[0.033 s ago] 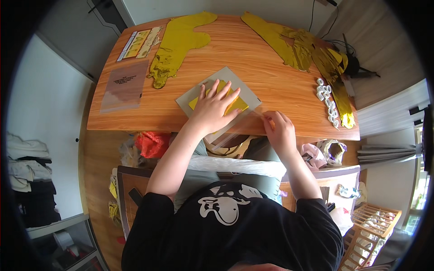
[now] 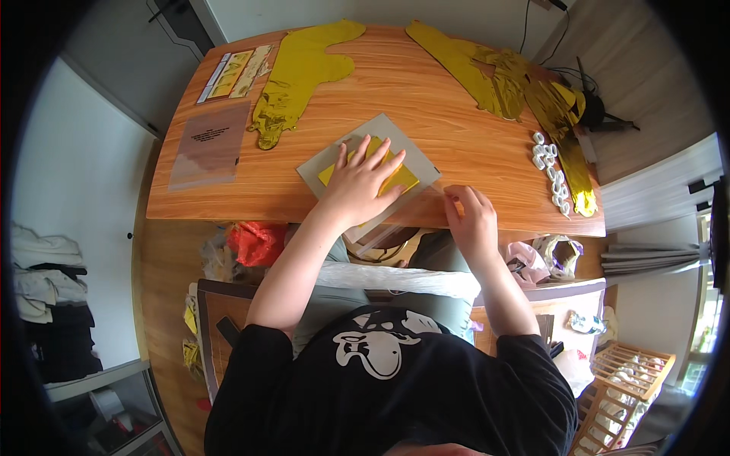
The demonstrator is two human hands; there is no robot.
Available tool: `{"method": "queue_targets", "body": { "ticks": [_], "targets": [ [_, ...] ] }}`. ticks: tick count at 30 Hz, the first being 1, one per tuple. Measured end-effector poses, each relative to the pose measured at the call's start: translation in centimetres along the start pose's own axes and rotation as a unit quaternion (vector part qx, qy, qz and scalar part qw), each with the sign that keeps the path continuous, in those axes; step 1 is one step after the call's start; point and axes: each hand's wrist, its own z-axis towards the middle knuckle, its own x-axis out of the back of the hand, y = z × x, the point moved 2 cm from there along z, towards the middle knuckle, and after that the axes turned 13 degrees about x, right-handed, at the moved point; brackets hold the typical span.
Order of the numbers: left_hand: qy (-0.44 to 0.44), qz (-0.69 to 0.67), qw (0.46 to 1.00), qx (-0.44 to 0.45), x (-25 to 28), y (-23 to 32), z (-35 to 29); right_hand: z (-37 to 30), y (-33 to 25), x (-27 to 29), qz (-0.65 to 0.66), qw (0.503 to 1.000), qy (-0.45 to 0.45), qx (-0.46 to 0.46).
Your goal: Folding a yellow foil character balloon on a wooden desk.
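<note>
Apparently I'm flattening folded gold foil (image 2: 405, 179) beneath my splayed left hand (image 2: 360, 185); right hand (image 2: 471, 216) curled alongside, grip untellable; next needs steady pressure.

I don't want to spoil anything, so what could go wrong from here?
The loose clear plastic flap overhangs the front edge of the brown wooden table, so it could snag or be pulled askew. The folded gold foil lies beneath the spread left hand and might crease or slide if pressed unevenly. The small white rings lie loose toward the table's front right corner; a sideways sweep of the right hand could scatter them.
</note>
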Motion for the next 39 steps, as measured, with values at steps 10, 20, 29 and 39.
{"method": "queue_targets", "body": {
  "ticks": [10, 20, 29, 39],
  "targets": [
    [0.012, 0.021, 0.999, -0.04, -0.1, 1.2, -0.9, 0.4, -1.0, -1.6, -0.024, 0.998, 0.058, -0.019],
    [0.014, 0.036, 0.997, -0.073, -0.2, 0.9, -0.8, -1.1, -0.8, -0.7, -0.108, 0.993, 0.045, 0.014],
    [0.01, -0.025, 0.996, -0.089, 0.1, 0.8, -1.0, -0.6, -2.9, -1.2, -0.157, 0.986, 0.05, 0.002],
    [-0.019, -0.162, 0.981, -0.102, 0.1, -0.5, 0.1, -3.7, -7.1, -4.4, -0.022, 0.988, 0.0, 0.155]
  ]
}}
